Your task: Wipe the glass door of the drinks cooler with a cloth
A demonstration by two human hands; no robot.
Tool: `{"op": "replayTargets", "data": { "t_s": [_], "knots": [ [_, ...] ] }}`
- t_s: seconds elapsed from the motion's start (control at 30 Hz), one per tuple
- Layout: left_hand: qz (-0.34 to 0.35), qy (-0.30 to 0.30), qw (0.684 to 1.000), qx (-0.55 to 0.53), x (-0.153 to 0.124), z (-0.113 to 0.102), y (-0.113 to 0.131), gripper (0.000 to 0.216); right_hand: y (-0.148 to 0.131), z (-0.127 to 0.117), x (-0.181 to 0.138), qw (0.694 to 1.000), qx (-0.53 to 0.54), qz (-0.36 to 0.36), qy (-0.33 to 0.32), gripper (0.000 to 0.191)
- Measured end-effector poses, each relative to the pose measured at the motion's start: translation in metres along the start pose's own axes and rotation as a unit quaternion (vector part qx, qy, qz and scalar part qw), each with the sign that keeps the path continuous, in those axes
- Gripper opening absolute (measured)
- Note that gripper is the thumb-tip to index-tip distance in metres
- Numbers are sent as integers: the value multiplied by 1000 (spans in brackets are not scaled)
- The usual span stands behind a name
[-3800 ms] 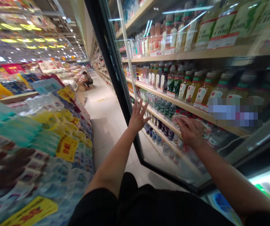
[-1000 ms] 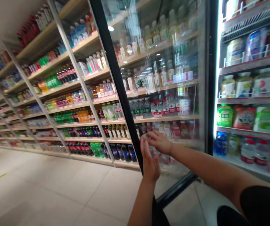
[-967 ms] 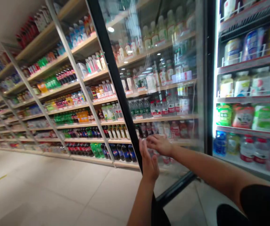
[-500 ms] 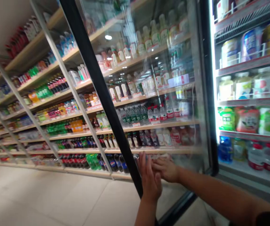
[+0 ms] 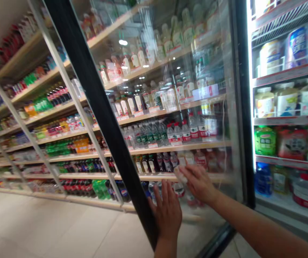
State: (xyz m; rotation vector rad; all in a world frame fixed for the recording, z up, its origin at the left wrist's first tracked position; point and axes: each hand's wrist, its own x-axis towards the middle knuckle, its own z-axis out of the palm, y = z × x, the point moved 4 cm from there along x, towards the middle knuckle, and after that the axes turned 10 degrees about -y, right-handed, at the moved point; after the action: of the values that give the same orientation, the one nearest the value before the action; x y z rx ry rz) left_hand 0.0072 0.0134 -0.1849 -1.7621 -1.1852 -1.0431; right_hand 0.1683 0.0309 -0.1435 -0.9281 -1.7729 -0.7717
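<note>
Left hand and right hand flat on glass door, bottle shelves beyond

A single head-worn camera gives the only view, so no second view shares the scene. It looks forward and slightly down along the person's forearms, from very near the open glass door of a drinks cooler, whose black frame edge cuts diagonally across the middle. The view is tilted. Left of the door the long aisle shelving recedes; right of it the lit cooler shelves stand close
</note>
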Motion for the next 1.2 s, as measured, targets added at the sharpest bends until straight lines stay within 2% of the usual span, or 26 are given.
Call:
{"op": "replayTargets", "data": {
  "t_s": [0.07,0.1,0.13,0.17,0.27,0.3,0.33,0.37,0.47,0.5,0.53,0.57,0.63,0.67,0.7,0.73,0.77,0.8,0.87,0.93,0.97,1.0,1.03,1.07,1.13,1.2],
  "knots": [
    [-13,-6,1000,13,1,0,0,68,23,-5,9,990,-3,131,53,59],
    [-15,-2,1000,18,1,-1,0,68,31,-6,13,982,-1,173,80,61],
    [-14,4,1000,23,1,-2,-1,68,34,-5,16,979,6,181,97,63],
    [-11,8,999,30,2,-2,-1,68,32,-3,19,983,15,150,101,64],
    [4,10,999,52,2,-2,-1,72,12,11,20,997,41,-63,29,64],
    [8,13,998,57,2,-2,-1,73,10,13,19,993,46,-106,7,63],
    [9,17,998,60,2,-2,-2,73,13,14,19,993,50,-111,1,63],
    [9,20,998,60,2,-2,-1,73,21,11,21,996,54,-76,15,64],
    [5,20,998,52,1,-1,-1,73,57,-7,25,983,58,123,122,66],
    [4,17,999,48,1,0,-1,73,63,-11,24,975,57,158,145,67],
    [3,15,999,45,1,1,-2,73,64,-14,25,974,57,157,152,67],
    [2,13,999,45,0,1,-2,74,59,-14,26,982,57,120,137,67],
    [-1,12,999,50,0,2,-2,74,39,-9,32,996,62,-23,61,66],
    [-1,13,998,55,0,3,-3,75,32,-6,35,993,67,-90,25,66],
    [0,13,998,60,1,3,-3,75,29,-4,40,989,71,-130,4,66],
    [1,13,998,64,1,3,-2,75,35,-4,44,988,75,-133,3,65],
    [2,11,998,68,2,3,-2,75,48,-6,49,992,78,-97,20,64],
    [4,9,997,71,2,3,-2,75,68,-8,50,995,81,-30,47,61],
    [6,6,997,76,3,4,-2,76,118,-12,38,976,87,161,117,55],
    [6,7,997,76,2,5,-3,77,162,-12,6,912,101,355,180,53],
    [4,9,997,74,1,6,-3,78,175,-10,-12,874,108,431,198,55],
    [1,9,998,68,1,7,-3,78,181,-8,-27,850,116,474,200,58],
    [-2,9,998,62,0,8,-4,78,181,-7,-36,835,121,499,198,60],
    [-4,8,998,57,0,8,-4,77,176,-7,-37,839,128,496,186,61],
    [-7,3,999,51,1,8,-3,77,160,-11,-18,884,153,419,141,59],
    [-8,3,999,53,2,5,-1,77,146,-19,14,932,187,299,87,53]
  ]
}}
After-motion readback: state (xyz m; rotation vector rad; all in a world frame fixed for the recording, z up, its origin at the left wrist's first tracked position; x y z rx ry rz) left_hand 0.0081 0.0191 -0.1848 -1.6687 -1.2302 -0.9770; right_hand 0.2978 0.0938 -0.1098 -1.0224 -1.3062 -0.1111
